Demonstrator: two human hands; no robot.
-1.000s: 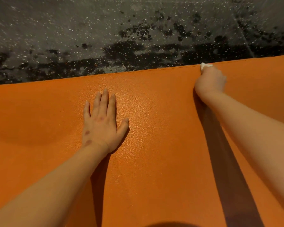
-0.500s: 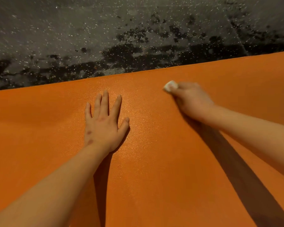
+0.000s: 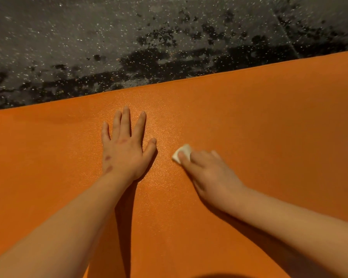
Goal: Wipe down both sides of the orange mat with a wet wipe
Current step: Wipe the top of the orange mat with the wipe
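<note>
Orange mat [image 3: 249,121], white wipe [image 3: 182,154], speckled grey floor [image 3: 68,37].

The right hand [image 3: 211,175] covers most of the wet wipe [image 3: 181,153].

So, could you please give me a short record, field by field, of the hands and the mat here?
Surface: flat orange textured mat on dark speckled floor
Left hand: flat on the mat, fingers spread
Right hand: fingertips press a small folded white wet wipe onto the mat
Wipe position: just right of the left thumb, apart from it
Side showing: one; underside hidden
</note>
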